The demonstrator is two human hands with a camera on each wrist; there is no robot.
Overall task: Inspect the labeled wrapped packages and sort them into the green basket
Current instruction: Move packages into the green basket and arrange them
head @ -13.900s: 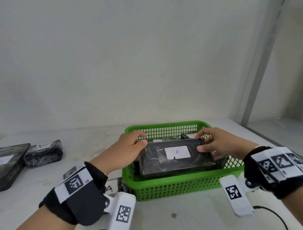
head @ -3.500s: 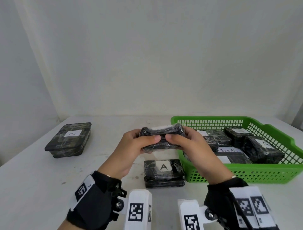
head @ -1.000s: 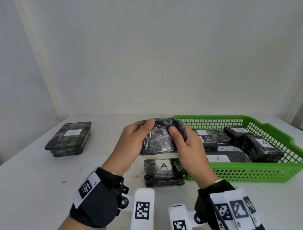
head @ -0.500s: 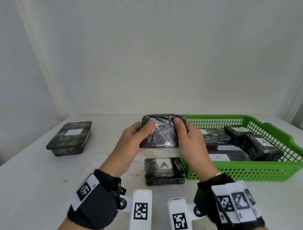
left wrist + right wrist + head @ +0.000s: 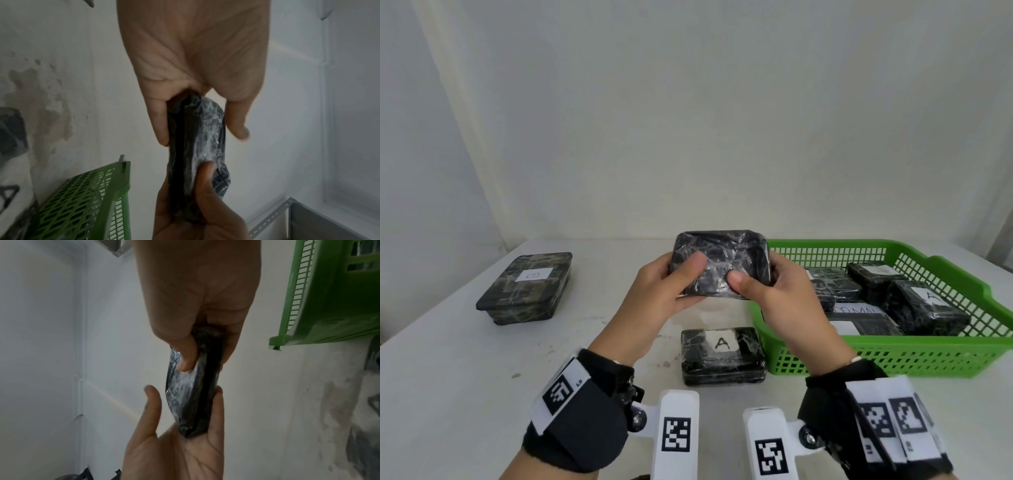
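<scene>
While left hand [image 5: 654, 291] and right hand [image 5: 780, 294] grip the wrapped package [image 5: 722, 262], its label faces away.

A white table [image 5: 448, 377] with some stains stands by a plain white wall [image 5: 688, 120]. A grey metal post [image 5: 271, 216] is near.

Both hands raised at chest height, palms facing in. Left hand [image 5: 654, 294] and right hand [image 5: 780, 301] each grip one end of the package [image 5: 722, 260], thumbs in front, fingers [image 5: 159, 123] behind.
</scene>
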